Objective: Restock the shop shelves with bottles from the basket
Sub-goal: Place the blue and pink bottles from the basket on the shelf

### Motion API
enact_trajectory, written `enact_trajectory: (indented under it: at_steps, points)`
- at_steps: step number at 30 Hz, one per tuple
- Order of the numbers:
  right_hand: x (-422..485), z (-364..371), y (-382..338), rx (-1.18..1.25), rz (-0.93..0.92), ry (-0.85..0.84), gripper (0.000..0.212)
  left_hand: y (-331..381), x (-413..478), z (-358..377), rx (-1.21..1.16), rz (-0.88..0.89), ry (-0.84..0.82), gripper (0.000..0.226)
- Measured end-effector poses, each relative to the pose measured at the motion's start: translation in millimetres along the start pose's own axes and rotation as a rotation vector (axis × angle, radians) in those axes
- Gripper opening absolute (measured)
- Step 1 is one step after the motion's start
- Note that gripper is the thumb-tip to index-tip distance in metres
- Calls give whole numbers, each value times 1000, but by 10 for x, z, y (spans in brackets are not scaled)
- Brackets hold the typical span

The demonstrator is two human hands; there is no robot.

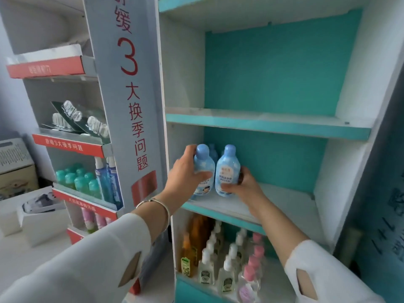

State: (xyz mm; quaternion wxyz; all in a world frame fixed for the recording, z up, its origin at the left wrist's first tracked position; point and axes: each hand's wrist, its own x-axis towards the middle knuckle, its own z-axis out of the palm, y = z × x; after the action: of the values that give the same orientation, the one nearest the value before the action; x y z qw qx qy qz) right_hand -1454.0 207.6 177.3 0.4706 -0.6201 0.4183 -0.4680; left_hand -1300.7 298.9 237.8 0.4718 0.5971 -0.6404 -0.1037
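Two light blue bottles with round blue caps stand at the left end of a white shelf with a teal front edge. My left hand grips the left bottle from its left side. My right hand holds the right bottle around its lower half from the right. More blue bottles stand behind these two, mostly hidden. The basket is not in view.
The shelf above holds nothing. The shelf below carries orange bottles, clear pump bottles and pink-capped bottles. A grey display stand with green and blue bottles is to the left.
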Motion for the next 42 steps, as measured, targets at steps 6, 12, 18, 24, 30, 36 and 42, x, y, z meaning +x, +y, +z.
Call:
enact_trajectory:
  at_steps: [6,12,18,24,30,36,42]
  points:
    - [474,16,295,-287,19,65,56,-185,244,402,6,-70,-35,60]
    - [693,116,517,-504,-40,51,53,-397,411,628,100,-103,-84,67]
    - [786,100,595,-534,4,53,57,-520,482,781,114,-148,-134,66]
    - [810,1,664,-525,26,11,49,-600,537,837,98,-197,-71,64]
    - [784,74,632,-658,-7,59,46,-606,448,912,110,-222,-3,78]
    - [797,77,613,-676,5,70,53,-556,469,972,36,-260,0,69]
    - [803,71,599,-644,-5,68,47,-590,455,938,52,-238,-32,69]
